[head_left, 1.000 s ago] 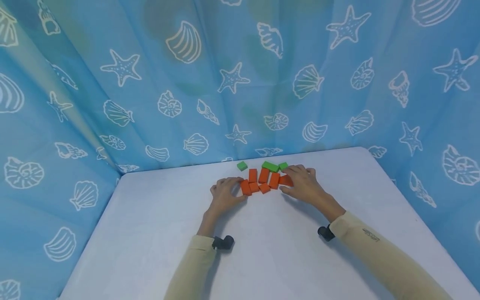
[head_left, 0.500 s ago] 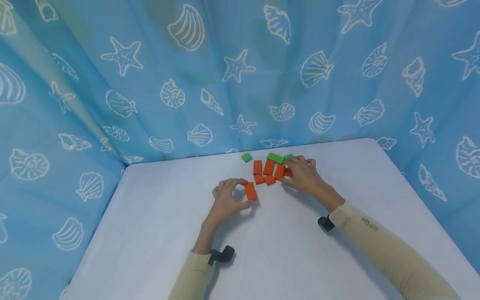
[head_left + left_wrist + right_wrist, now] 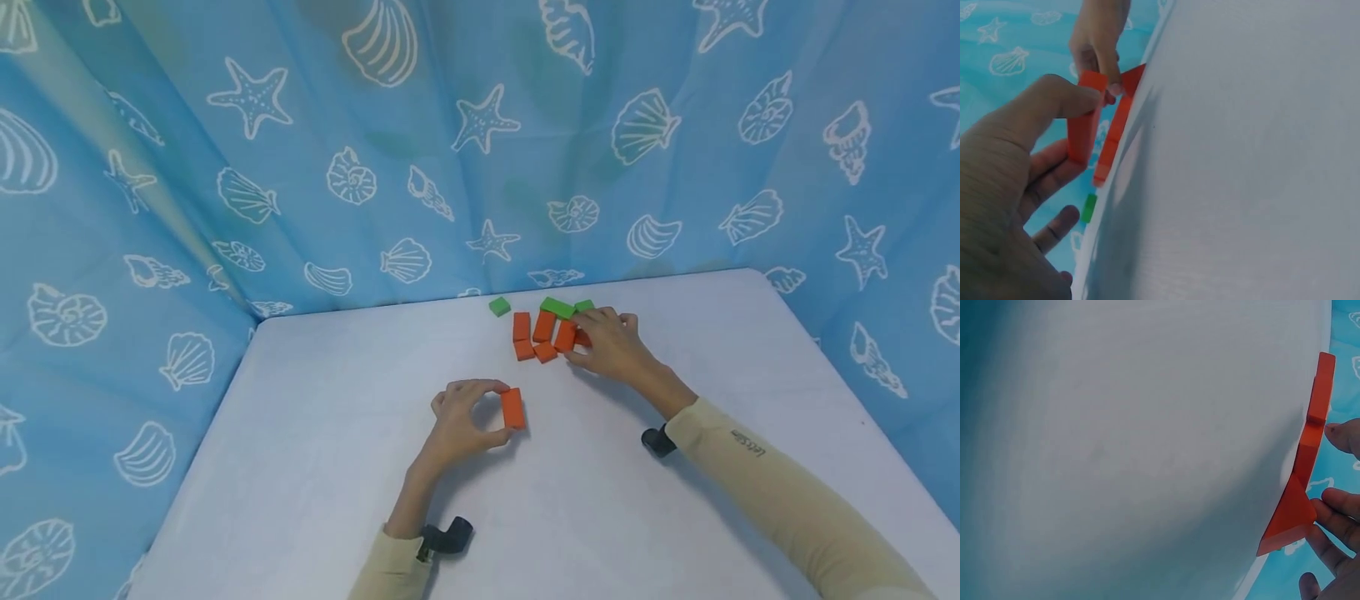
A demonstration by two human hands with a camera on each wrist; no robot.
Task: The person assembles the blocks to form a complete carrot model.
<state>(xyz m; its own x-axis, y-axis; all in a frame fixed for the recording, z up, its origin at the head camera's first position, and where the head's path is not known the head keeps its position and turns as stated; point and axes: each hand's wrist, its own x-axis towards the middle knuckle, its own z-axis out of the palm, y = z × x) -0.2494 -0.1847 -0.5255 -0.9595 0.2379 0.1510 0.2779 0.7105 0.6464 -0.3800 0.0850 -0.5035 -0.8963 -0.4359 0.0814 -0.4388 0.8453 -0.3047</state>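
Note:
My left hand (image 3: 459,427) pinches an orange rectangular block (image 3: 513,408) by its two ends, between thumb and fingertips. In the left wrist view that block (image 3: 1087,119) appears held above the white table. My right hand (image 3: 609,346) is at the right end of a cluster of orange blocks (image 3: 522,327). Its fingers touch an orange triangular block (image 3: 1290,515) in the right wrist view, while the thumb stands apart from it. From the head view, this triangular block (image 3: 582,337) is mostly hidden by the right hand.
Behind the orange cluster lie a long green block (image 3: 558,307), a small green block (image 3: 499,307) and another green block (image 3: 584,306) partly behind the right hand. The white table (image 3: 315,467) ends at a blue curtain (image 3: 420,125) with shell patterns.
My left hand has drawn its orange block away from the cluster's left end, towards me and slightly right. The right hand stays by the triangular block. The head view has tilted down a little.

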